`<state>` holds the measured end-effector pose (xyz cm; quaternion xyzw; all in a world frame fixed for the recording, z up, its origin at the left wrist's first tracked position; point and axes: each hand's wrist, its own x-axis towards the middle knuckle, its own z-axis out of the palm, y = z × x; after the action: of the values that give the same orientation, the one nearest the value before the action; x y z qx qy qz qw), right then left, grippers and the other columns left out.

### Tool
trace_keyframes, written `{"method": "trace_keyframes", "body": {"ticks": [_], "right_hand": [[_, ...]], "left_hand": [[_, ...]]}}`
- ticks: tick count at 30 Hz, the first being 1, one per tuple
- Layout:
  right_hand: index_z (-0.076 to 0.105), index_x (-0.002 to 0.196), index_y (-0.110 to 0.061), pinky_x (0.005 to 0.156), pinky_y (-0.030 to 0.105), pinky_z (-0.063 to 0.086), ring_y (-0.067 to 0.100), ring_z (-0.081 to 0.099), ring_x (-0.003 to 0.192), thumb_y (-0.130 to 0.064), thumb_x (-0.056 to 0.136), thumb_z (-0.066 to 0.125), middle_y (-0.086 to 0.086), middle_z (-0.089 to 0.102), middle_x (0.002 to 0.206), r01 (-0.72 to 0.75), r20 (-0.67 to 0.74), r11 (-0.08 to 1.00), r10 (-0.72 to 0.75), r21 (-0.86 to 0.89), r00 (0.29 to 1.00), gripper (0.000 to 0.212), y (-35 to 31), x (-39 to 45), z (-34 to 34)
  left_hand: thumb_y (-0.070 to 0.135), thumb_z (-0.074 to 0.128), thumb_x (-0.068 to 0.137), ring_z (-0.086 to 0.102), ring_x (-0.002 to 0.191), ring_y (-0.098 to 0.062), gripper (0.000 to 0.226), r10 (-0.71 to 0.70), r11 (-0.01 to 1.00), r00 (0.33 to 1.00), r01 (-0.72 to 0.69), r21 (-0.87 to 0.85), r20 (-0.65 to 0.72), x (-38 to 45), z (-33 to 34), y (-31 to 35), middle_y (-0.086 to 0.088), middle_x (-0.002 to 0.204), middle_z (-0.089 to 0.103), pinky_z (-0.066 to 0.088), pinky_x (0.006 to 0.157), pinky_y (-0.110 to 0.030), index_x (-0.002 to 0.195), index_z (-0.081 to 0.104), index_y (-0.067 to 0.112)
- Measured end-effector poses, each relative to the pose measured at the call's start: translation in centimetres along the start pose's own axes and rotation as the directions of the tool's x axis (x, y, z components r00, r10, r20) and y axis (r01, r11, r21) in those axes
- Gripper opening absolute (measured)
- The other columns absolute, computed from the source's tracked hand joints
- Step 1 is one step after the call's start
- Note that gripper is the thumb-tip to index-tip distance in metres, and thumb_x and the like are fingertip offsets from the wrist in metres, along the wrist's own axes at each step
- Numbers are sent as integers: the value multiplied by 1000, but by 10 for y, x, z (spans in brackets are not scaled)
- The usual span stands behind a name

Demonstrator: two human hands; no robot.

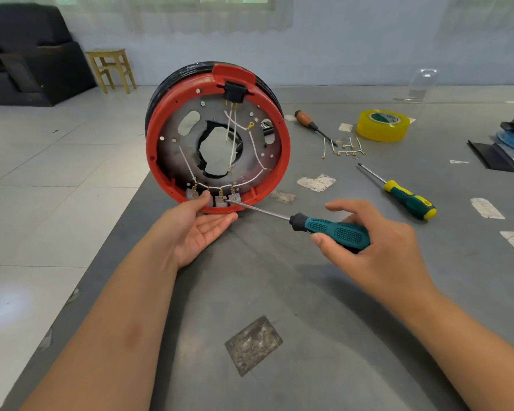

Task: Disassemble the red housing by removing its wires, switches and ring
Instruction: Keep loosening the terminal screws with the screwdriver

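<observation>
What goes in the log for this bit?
left hand: steadies round red housing | right hand: grips teal-handled screwdriver | tip: at bottom switches

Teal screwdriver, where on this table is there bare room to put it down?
Bare table lies between the two forearms, from the teal screwdriver down to the grey patch. Crowded: the far right, around the loose wires, yellow tape roll and yellow-handled screwdriver.
</observation>
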<state>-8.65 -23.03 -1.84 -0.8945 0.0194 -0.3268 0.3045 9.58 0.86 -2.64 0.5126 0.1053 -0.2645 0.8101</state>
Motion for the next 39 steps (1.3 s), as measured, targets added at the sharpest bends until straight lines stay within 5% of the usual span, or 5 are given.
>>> {"method": "trace_keyframes", "body": {"ticks": [7, 14, 24, 30, 39], "right_hand": [[60, 98, -34, 65, 13, 52, 2, 66, 88, -55, 75, 77, -25, 67, 89, -75, -67, 990, 84, 120, 994, 35, 5, 0, 6], [60, 99, -33, 75, 32, 62, 10, 70, 103, -44, 80, 80, -21, 68, 117, -43, -33, 981, 50, 187, 998, 30, 4, 0, 6], [63, 110, -28, 81, 52, 61, 22, 73, 98, -26, 78, 88, -8, 76, 110, -165, -10, 852, 196, 497, 981, 40, 5, 0, 7], [65, 111, -24, 90, 42, 60, 19, 69, 113, -16, 80, 84, -6, 75, 113, -167, 9, 791, 200, 588, 980, 37, 5, 1, 6], [67, 101, -36, 78, 50, 63, 25, 72, 94, -20, 84, 83, -7, 73, 105, -173, -10, 842, 207, 511, 978, 28, 2, 1, 4]], "left_hand": [[22, 55, 109, 79, 93, -38, 38, -2, 1000, 1000, 2, -12, -2, 2, -2, -1, -33, 108, 75, 64, 62, -35, 138, 57, -3], [19, 53, 110, 79, 93, -39, 38, 3, 1000, 1000, -3, -16, -2, 0, -3, -1, -33, 107, 75, 65, 63, -37, 140, 54, -4], [19, 50, 109, 79, 93, -40, 39, 4, 1000, 1000, -5, 31, 15, -5, -2, -2, -35, 106, 74, 66, 65, -39, 132, 57, -11], [23, 54, 106, 79, 90, -39, 41, 47, 993, 999, -44, 108, -20, -5, -2, -2, -34, 101, 75, 64, 61, -33, 133, 58, -7], [31, 56, 105, 80, 71, -27, 41, 70, 967, 994, -46, 252, -90, -7, -2, 0, -29, 92, 77, 57, 48, -22, 126, 63, -3]]}}
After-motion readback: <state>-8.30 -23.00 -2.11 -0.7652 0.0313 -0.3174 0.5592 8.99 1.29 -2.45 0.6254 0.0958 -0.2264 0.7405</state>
